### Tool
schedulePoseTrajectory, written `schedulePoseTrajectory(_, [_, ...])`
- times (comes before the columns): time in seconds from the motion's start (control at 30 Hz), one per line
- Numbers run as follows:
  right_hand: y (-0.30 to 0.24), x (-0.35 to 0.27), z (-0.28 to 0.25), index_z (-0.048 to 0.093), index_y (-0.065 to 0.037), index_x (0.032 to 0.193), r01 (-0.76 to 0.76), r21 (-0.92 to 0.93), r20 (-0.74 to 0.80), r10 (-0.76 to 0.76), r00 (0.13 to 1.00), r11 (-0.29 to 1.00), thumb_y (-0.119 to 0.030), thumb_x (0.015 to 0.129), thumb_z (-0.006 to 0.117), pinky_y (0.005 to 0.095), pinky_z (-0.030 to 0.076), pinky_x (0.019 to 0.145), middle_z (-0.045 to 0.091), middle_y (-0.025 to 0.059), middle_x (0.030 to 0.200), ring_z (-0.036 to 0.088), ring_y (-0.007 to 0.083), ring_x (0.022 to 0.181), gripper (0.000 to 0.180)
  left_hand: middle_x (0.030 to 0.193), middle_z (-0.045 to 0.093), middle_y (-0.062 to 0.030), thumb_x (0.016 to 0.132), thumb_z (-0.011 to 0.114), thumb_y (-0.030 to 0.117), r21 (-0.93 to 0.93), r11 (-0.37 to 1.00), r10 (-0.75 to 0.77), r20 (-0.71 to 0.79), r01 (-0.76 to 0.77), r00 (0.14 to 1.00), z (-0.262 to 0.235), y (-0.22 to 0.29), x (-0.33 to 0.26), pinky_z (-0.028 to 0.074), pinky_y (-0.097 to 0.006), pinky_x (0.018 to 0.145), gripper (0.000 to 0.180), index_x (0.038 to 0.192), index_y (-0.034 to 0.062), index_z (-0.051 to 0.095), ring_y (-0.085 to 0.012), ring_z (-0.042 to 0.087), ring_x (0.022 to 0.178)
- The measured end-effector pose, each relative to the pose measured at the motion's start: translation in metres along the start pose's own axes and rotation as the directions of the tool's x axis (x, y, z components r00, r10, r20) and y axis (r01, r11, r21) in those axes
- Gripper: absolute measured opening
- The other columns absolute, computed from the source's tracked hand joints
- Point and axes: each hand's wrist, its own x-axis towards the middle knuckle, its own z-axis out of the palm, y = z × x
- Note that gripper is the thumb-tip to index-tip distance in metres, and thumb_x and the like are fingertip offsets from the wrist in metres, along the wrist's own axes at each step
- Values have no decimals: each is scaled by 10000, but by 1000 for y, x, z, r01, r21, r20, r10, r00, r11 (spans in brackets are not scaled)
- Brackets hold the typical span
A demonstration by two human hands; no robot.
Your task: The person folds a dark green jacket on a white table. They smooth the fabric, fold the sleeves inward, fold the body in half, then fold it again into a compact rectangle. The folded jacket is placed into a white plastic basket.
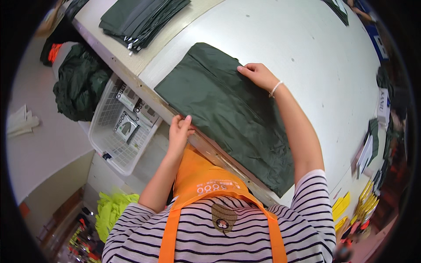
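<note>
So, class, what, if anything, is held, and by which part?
A folded dark-green garment: the right hand pinches its far edge; the left hand is at its near edge, grip unclear.

A white-topped table (pixel 320 65) under bright light
Small dark spots dot the top; a worn wooden edge (pixel 213 152) runs diagonally along its near side. Pale floor (pixel 105 177) shows at lower left, beside a grey surface (pixel 57 149), wall or furniture unclear.

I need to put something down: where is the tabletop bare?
Bare white tabletop lies between the right forearm and the white box. It is crowded at the green fabric, dark stack and yellow items.
</note>
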Motion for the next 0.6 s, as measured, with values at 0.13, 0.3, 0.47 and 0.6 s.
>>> schedulePoseTrajectory(0.13, [-33,24,-7,596,89,1117,-271,65,319,237,918,960,-510,847,625,295,494,826,657,154,1017,640,191,886,657,860,579,-18,921,600,250,30,999,-41,-26,41,999,10,16,1,444,-211,619,315,1100,5,517,-78,553,730])
schedulePoseTrajectory(0.3, [-38,25,-20,615,62,1095,-165,230,387,65,920,959,-391,757,762,331,523,813,661,178,1024,657,221,888,585,989,593,-35,930,563,123,-83,956,284,30,-280,958,10,12,7,443,-226,745,310,1196,-15,481,-94,557,855])
schedulePoseTrajectory(0.47, [-37,30,-18,612,57,1123,-176,91,243,150,959,980,-425,701,800,349,508,847,662,166,1044,649,252,931,667,1372,431,-92,964,475,106,-534,841,3,172,91,985,28,31,25,346,-345,1035,452,1380,13,324,-200,426,1246])
schedulePoseTrajectory(0.6, [-18,41,-20,572,34,1216,-286,287,328,187,926,914,-526,843,599,352,456,932,594,207,1191,597,258,1054,673,1423,375,-83,972,421,100,-603,784,27,272,148,962,24,27,28,321,-378,1060,487,1428,47,259,-226,384,1297])
